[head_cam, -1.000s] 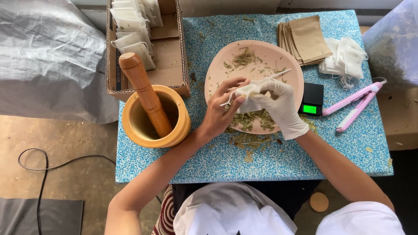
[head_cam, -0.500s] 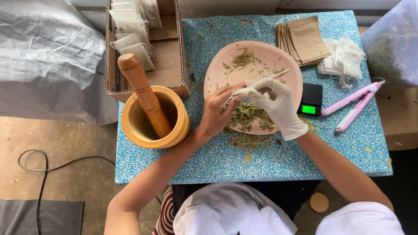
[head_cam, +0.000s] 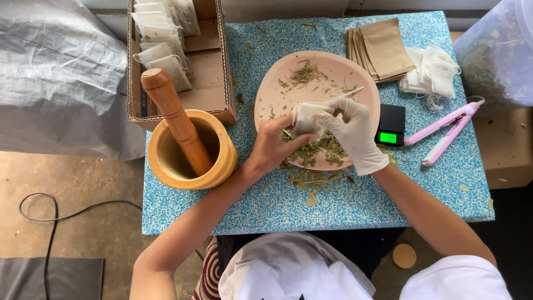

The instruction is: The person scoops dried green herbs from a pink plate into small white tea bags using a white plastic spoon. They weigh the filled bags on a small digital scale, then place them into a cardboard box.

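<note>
My bare left hand [head_cam: 275, 145] pinches a small white tea bag [head_cam: 307, 115] over the pink plate [head_cam: 355, 75]. My right hand [head_cam: 354, 130], in a white glove, grips a thin white spoon [head_cam: 351, 93] and also touches the bag. Dried green herb bits [head_cam: 316, 151] lie heaped on the plate's near side, below both hands. A smaller herb clump [head_cam: 305, 72] rests at the plate's far side. Some crumbs have spilled onto the blue speckled table [head_cam: 266, 205].
A wooden mortar [head_cam: 166, 166] with its pestle [head_cam: 175, 119] stands left of the plate. A cardboard box [head_cam: 208, 66] of filled bags sits behind it. Brown envelopes [head_cam: 383, 47], empty white bags [head_cam: 433, 72], a small black scale [head_cam: 391, 125] and a pink sealer [head_cam: 449, 130] lie to the right.
Both hands have stayed over the plate working the bag. The fingers have shifted slightly and the bag has turned a little between them.
</note>
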